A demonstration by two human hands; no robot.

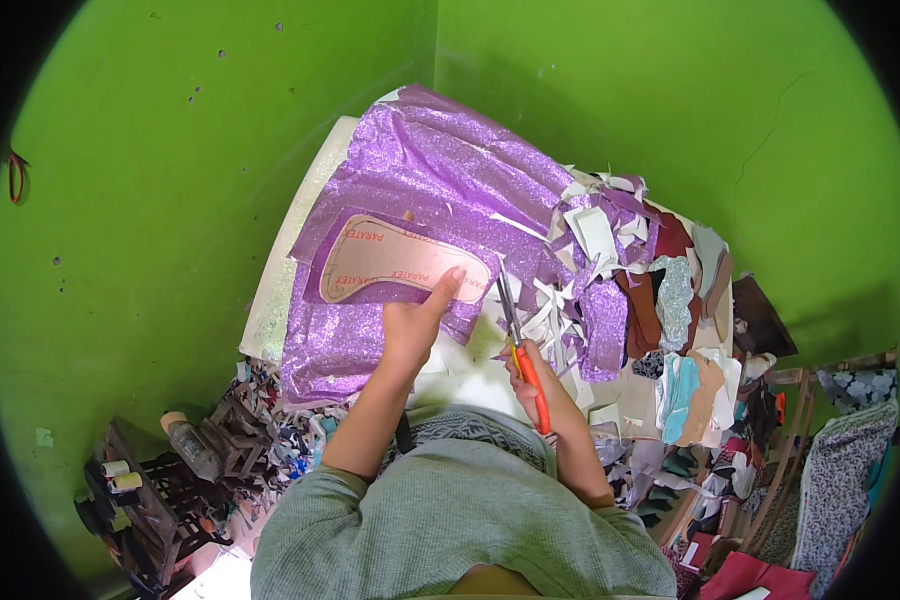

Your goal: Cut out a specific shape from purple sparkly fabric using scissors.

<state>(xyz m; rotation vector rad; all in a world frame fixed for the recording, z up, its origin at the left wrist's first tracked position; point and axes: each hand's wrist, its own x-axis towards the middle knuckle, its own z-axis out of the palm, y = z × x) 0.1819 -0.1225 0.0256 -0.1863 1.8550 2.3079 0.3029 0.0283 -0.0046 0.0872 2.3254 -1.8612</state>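
Observation:
A pale pink insole-shaped template with red print lies over a cut piece of purple glitter fabric, which shows round its edge. My left hand pinches both near their right end, thumb on top and fingers underneath. In my right hand are orange-handled scissors, their blades pointing away from me just right of the template's end. Whether the blades touch the fabric I cannot tell. A large purple glitter sheet spreads beneath and beyond my left hand.
White and purple offcuts heap up to the right, beside a cut purple piece, brown pieces and a silver glitter piece. Scraps lie below the table's left edge. A bottle stands lower left. Green walls enclose the corner.

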